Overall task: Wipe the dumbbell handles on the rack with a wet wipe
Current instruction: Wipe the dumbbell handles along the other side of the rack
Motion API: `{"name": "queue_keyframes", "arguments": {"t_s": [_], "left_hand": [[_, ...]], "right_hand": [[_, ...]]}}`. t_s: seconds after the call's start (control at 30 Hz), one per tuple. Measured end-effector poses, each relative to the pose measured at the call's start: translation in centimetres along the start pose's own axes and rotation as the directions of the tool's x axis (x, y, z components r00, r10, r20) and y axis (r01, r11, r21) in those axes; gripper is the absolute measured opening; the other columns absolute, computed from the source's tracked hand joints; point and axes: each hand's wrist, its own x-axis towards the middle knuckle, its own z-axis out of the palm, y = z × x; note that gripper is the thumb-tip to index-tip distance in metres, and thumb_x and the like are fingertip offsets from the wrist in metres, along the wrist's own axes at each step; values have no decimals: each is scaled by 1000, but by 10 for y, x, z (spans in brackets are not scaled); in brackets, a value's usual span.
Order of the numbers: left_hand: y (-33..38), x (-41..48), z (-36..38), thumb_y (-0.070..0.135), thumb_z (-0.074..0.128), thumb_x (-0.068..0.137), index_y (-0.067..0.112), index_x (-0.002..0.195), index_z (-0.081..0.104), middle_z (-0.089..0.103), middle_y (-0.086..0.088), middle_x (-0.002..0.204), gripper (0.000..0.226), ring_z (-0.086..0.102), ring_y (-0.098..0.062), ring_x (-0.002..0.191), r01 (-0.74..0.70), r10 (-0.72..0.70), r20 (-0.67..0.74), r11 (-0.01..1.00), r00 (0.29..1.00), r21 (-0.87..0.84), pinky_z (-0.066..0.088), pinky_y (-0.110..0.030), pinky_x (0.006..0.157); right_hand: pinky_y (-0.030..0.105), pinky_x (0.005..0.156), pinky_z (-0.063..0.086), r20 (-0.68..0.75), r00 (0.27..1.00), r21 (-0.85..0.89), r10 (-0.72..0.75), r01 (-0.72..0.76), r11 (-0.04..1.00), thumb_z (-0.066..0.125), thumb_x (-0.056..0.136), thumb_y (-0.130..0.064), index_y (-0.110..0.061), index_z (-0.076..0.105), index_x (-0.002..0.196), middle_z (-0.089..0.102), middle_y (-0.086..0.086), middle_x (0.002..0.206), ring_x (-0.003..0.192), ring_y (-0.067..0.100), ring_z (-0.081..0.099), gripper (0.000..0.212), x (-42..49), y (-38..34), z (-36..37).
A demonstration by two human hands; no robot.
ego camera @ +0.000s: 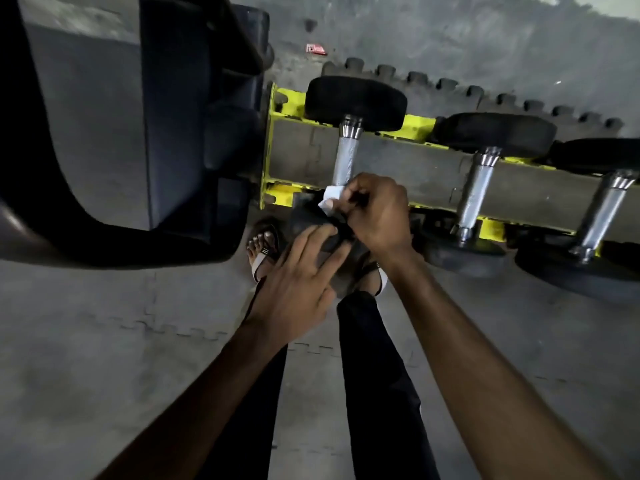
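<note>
A bulky dark machine (pixel 138 133) filled the left side, hard against the end of the yellow rack (pixel 273 199). Just beside it the left hand (pixel 298 278) lay on the first dumbbell (pixel 356 102), on its near rubber head (pixel 308 220); the fingers were straight, a little apart and pressed flat, probably to stop it rolling in its cradle while the bar was rubbed. The right hand (pixel 377 216) had its fingers curled and its thumb clamped on the wet wipe (pixel 332 195); the wipe sat bunched against the near end of the first handle (pixel 344 161), where the knurled steel meets the head. Most of that bar showed bare beyond the wipe, so the stroke seemed to be at its near end. Further right the second handle (pixel 476 192) and third handle (pixel 604 213) lay across the rack, touched by neither hand and apparently waiting their turn.
</note>
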Motion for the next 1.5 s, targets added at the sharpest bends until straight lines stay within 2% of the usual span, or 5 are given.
{"name": "queue_keyframes", "arguments": {"t_s": [0.33,0.63,0.97,1.27,1.5], "left_hand": [[-4,-2,2,13,61,83,24,156,40,34,-7,155,77,31,-26,147,19,-18,24,998,1000,-52,62,-40,71],[-5,-4,6,14,57,83,28,158,39,34,-5,156,78,30,-25,147,15,-15,-1,998,1000,-54,61,-31,66],[-4,-4,7,12,59,82,26,155,42,35,-6,155,77,29,-24,146,9,-10,-19,998,1000,-57,62,-36,65],[-4,-4,9,12,60,81,25,156,41,39,-9,153,79,34,-27,144,1,-3,-49,999,999,-47,59,-29,76],[-3,-5,11,9,64,77,22,154,46,44,-11,150,80,39,-29,142,3,-5,-79,1000,997,-29,55,-29,80]], "right_hand": [[34,56,55,13,991,44,135,-136,990,94,60,-31,-17,62,65,64,-6,61,55,7,62,35,0,13,7],[32,68,57,-377,883,385,280,-125,914,91,60,-26,-15,68,66,70,-4,67,62,11,66,26,56,-14,19],[21,64,53,-301,907,377,294,-170,911,91,63,-20,-18,66,62,68,-5,64,59,9,65,25,31,-10,24],[31,74,57,-224,838,683,497,-228,693,90,67,-15,-20,69,69,72,-4,72,69,11,68,22,69,-8,27],[42,74,57,-220,918,321,330,-251,913,74,84,-36,-7,78,82,76,6,77,68,12,66,30,56,-4,17]]}}
